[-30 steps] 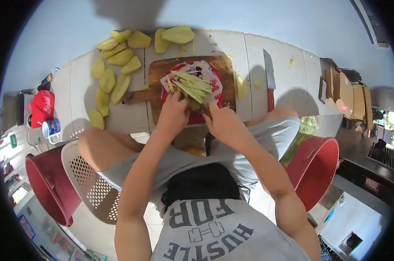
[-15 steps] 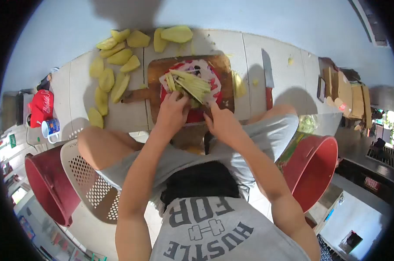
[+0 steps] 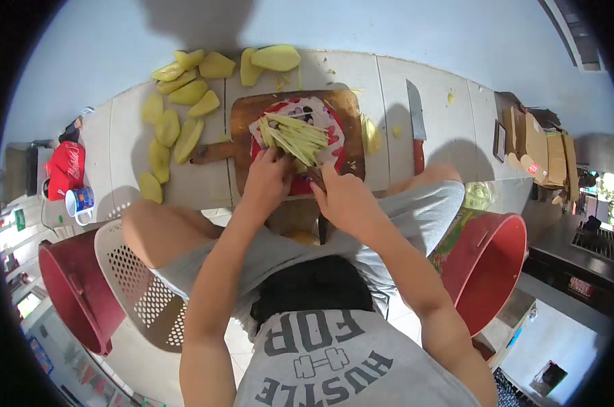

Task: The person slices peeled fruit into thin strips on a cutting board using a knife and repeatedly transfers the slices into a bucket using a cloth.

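Note:
A wooden cutting board point(image 3: 242, 122) lies on the tiled surface, with a round red-rimmed printed plate point(image 3: 337, 144) on it. Thin pale-green strips point(image 3: 297, 136), which look like green mango, are heaped over the plate. My left hand point(image 3: 267, 178) is closed with bent fingers at the plate's near left, pressing on a green mango piece that is mostly hidden. At the near right edge, my right hand point(image 3: 344, 197) is closed round what looks like a small dark knife point(image 3: 314, 178), largely covered by the fingers.
Several peeled mango slices point(image 3: 167, 127) lie left of the board and behind it. To the right rests a large red-handled knife point(image 3: 415, 122). A blue mug point(image 3: 80, 198) stands at the far left. Red bins point(image 3: 490, 264) and a perforated chair point(image 3: 141, 288) flank my legs.
My right hand has shifted slightly left and down, closer to my left hand. The heap of strips has spread a little toward me. My left hand has stayed nearly in place.

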Demonstrator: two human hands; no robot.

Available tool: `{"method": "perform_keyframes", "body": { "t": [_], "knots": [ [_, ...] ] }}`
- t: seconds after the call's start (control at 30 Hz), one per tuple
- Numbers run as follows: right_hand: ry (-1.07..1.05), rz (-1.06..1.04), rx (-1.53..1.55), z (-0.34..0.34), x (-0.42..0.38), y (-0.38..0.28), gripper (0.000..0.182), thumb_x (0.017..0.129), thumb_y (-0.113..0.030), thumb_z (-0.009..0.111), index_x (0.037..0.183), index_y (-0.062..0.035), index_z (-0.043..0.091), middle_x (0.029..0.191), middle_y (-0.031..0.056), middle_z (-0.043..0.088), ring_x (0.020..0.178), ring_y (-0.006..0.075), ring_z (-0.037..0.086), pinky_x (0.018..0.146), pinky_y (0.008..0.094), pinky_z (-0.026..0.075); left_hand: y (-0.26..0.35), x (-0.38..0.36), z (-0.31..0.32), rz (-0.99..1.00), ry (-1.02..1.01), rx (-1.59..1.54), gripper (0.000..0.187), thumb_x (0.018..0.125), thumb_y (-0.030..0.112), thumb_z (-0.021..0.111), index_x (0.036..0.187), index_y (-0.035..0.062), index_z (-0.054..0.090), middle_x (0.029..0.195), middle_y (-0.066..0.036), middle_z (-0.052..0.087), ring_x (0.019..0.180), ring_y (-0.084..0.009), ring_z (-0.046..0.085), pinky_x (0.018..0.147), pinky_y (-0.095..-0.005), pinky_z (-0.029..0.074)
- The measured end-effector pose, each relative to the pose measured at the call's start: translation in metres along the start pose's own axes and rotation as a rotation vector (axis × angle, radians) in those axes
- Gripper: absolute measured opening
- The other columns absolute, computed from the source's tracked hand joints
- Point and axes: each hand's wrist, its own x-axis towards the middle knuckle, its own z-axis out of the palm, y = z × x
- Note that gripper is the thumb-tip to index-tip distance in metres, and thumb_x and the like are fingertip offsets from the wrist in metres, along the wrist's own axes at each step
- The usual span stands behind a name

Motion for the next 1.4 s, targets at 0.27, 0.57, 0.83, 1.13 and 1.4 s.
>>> {"method": "perform_keyframes", "body": {
  "t": [0.27,0.57,0.83,1.13,1.4],
  "knots": [
    [-0.004,0.002,0.059,0.013,-0.001,0.007,0.030,0.100,-0.029,0.057,0.104,-0.0005,0.050,0.074,0.0278,0.066,0.072,0.0489,0.068,0.064,0.0573,0.055,-0.001,-0.007,0.000,-0.023,-0.031,0.011,0.020,0.077,0.006,0.072,0.097,0.0039,0.068,0.102,-0.017,0.061,0.095,-0.0408,0.060,0.080,-0.0482,0.053],
    [0.023,0.021,0.113,0.011,-0.005,0.003,0.029,0.099,-0.026,0.059,0.103,0.0001,0.049,0.074,0.0297,0.065,0.074,0.0489,0.067,0.065,0.0577,0.055,-0.001,-0.003,-0.002,-0.016,0.011,-0.026,0.016,0.078,0.006,0.072,0.094,0.0045,0.071,0.104,-0.016,0.062,0.092,-0.0395,0.060,0.080,-0.0485,0.053],
    [0.080,-0.018,0.162,0.035,0.001,0.014,0.030,0.097,-0.022,0.061,0.107,0.0031,0.049,0.069,0.0311,0.063,0.070,0.0512,0.064,0.064,0.0584,0.052,-0.001,-0.003,-0.003,-0.035,0.021,0.014,0.018,0.078,0.006,0.072,0.096,0.0048,0.071,0.106,-0.015,0.062,0.092,-0.0389,0.060,0.079,-0.0482,0.053],
    [0.026,0.036,0.217,0.038,-0.010,0.010,0.030,0.098,-0.026,0.059,0.104,0.0017,0.048,0.075,0.0317,0.065,0.074,0.0506,0.067,0.066,0.0575,0.054,-0.003,-0.007,0.000,-0.008,0.008,0.002,0.017,0.078,0.005,0.071,0.095,0.0044,0.071,0.105,-0.016,0.062,0.095,-0.0379,0.060,0.080,-0.0470,0.053],
    [0.095,-0.024,0.154,0.036,-0.011,0.008,0.031,0.098,-0.027,0.060,0.105,0.0008,0.048,0.071,0.0295,0.064,0.071,0.0485,0.067,0.066,0.0572,0.054,-0.001,-0.008,-0.007,0.006,-0.015,0.026,0.022,0.073,0.005,0.074,0.094,0.0014,0.069,0.105,-0.019,0.060,0.098,-0.0385,0.061,0.084,-0.0468,0.053]
  ]
}}
